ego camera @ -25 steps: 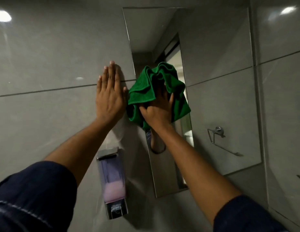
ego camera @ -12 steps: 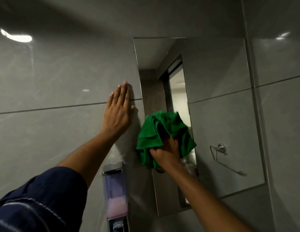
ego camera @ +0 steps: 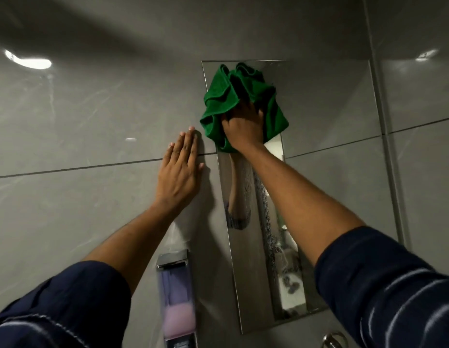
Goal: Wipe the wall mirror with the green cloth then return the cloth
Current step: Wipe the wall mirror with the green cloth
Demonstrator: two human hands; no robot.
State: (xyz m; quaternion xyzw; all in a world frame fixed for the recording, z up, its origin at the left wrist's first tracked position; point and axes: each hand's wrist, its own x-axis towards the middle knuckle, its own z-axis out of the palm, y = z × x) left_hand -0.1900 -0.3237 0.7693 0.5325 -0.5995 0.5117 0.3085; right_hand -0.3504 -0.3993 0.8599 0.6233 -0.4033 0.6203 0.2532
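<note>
Entry, as I read it: green cloth (ego camera: 239,104) bunched at wall mirror (ego camera: 318,146) top-left corner, right hand (ego camera: 243,128) fingers gripping it, left hand (ego camera: 179,169) open flat on tile; risk: loose folds slipping free.

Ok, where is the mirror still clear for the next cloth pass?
Clear glass lies right of the bunched green cloth, toward the wall mirror's right edge. The left strip is crowded: the right hand and its forearm cover it, and the left hand is flat on the tile beside it.
</note>
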